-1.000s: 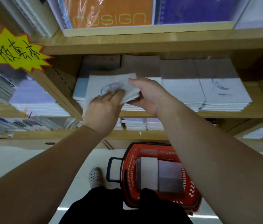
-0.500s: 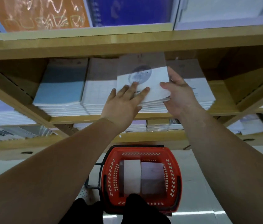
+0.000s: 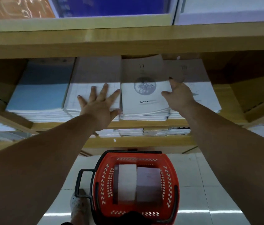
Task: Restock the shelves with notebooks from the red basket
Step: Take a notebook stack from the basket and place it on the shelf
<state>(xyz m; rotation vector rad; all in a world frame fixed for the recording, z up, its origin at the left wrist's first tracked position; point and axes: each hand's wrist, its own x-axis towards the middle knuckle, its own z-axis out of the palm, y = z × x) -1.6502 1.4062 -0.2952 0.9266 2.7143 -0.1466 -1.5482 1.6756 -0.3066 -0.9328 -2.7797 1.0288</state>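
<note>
The moon-cover notebook point(image 3: 144, 98) tops a stack at the shelf's point(image 3: 144, 123) front edge, long axis front to back, title nearest. The right hand point(image 3: 179, 96) touches its right edge, fingers loose; the left hand point(image 3: 98, 104) lies spread on the neighbouring grid stack point(image 3: 95, 73). The red basket point(image 3: 136, 155) sits below.

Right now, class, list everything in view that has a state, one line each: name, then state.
left hand: fingers spread, pressing flat on grid-cover stack.
right hand: fingers touching moon notebook at its right edge.
moon notebook: flat atop its stack on the shelf.
red basket: on the floor, holding notebooks.
</note>
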